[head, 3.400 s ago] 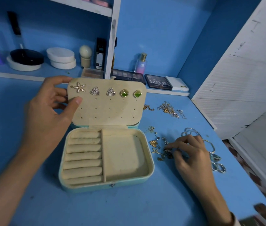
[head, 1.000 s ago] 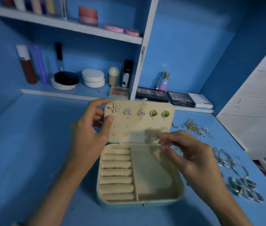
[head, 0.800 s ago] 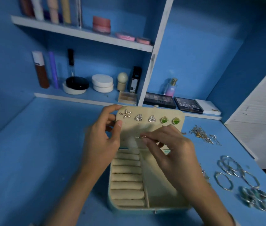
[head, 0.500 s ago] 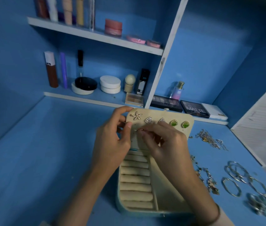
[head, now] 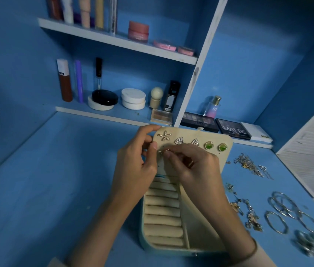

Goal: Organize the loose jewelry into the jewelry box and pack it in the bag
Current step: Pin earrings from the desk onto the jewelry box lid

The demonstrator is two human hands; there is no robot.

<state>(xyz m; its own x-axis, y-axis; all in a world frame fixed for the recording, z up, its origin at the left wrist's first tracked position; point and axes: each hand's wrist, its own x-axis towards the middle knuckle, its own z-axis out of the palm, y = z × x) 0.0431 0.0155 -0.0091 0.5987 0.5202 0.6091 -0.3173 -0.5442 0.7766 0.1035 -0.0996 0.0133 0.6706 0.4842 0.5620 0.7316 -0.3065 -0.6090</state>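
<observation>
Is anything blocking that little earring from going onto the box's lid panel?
Nothing visible. The right hand pinches the earring right at the lid panel, below the starfish earring; the left hand grips the panel's edge beside it.

A single wide-angle view from the person's head looks forward and down over the blue desk. It hangs close above the left hand and right hand, which meet mid-frame at a small earring by the open jewelry box. Both forearms enter from the bottom edge. Wall shelves fill the top, and bangles lie near the right edge.
</observation>
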